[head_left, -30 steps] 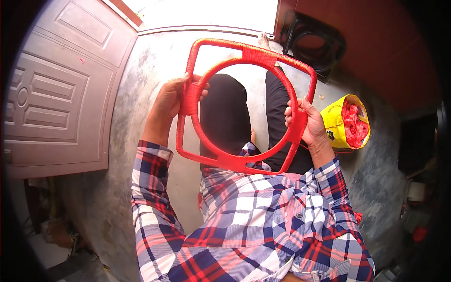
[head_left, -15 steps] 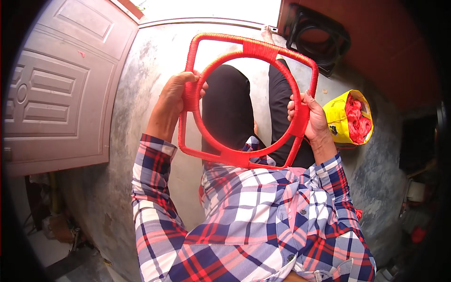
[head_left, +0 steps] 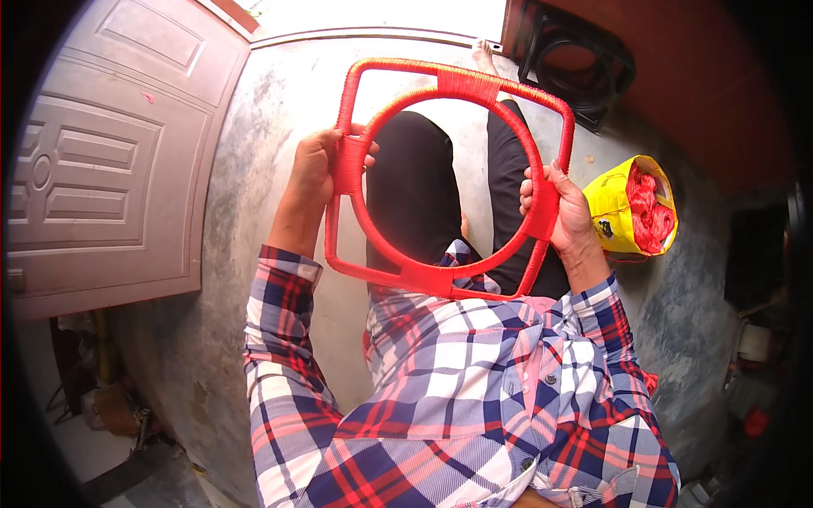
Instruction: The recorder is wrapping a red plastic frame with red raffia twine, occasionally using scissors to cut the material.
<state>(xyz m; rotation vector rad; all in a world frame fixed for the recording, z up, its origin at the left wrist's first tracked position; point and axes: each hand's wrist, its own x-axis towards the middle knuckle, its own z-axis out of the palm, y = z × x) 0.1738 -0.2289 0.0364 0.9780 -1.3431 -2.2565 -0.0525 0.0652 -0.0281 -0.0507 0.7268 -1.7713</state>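
Observation:
A red cord-wrapped frame (head_left: 469, 85), a rounded square with a ring inside it, is held up over my lap. My left hand (head_left: 320, 157) grips its left side, where ring and outer frame are bound together; the fingertips come through to the inner edge. On the opposite side my right hand (head_left: 566, 203) is closed around the matching bound section, thumb lying along the outer edge. Through the ring my dark trousers (head_left: 411, 186) show. The wrapping looks tight and even on the sides facing up.
On the floor to the right stands a yellow bag (head_left: 611, 203) filled with red cord (head_left: 649, 216). A black frame with a round opening (head_left: 584, 72) leans by the dark red wall at the far right. To the left is a panelled door (head_left: 102, 169).
The red frame has barely shifted, its left side turning slightly while both hands keep hold. The view has drifted a little.

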